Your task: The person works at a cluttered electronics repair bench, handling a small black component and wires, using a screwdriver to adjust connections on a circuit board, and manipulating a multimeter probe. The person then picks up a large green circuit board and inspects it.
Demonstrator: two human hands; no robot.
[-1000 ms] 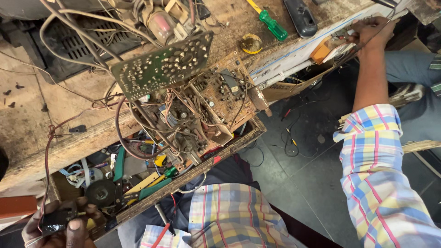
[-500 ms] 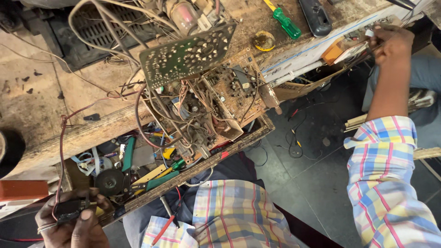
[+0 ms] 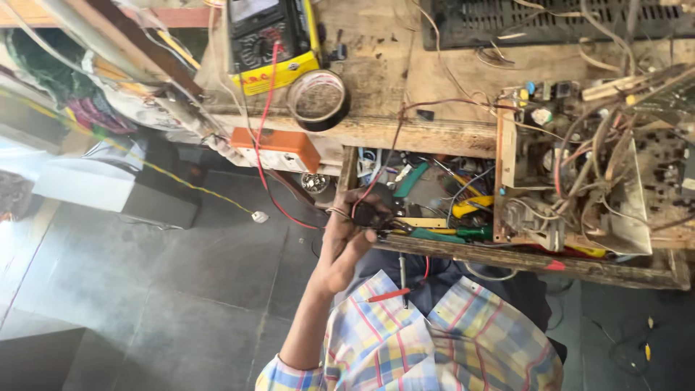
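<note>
My left hand [image 3: 346,242] is raised in front of an open wooden drawer [image 3: 521,259] under the workbench. Its fingers pinch a small black part [image 3: 364,213]. A reddish wire [image 3: 397,130] runs from that part up over the bench edge. My checked sleeve [image 3: 362,340] comes up from the bottom of the view. My right hand is out of view. The drawer holds several tools, among them green-handled pliers [image 3: 411,179] and a green screwdriver [image 3: 463,233].
A yellow and black multimeter [image 3: 271,43] with a red lead, a tape roll [image 3: 318,98] and a black grille [image 3: 550,22] lie on the bench. An orange-topped box [image 3: 279,148] hangs at its edge. A wired circuit chassis [image 3: 579,188] sits right. Grey floor [image 3: 145,289] lies left.
The view has swung left along the bench. My right hand, which reached to the far right, has left the view. My left hand with the black part is now at the drawer front.
</note>
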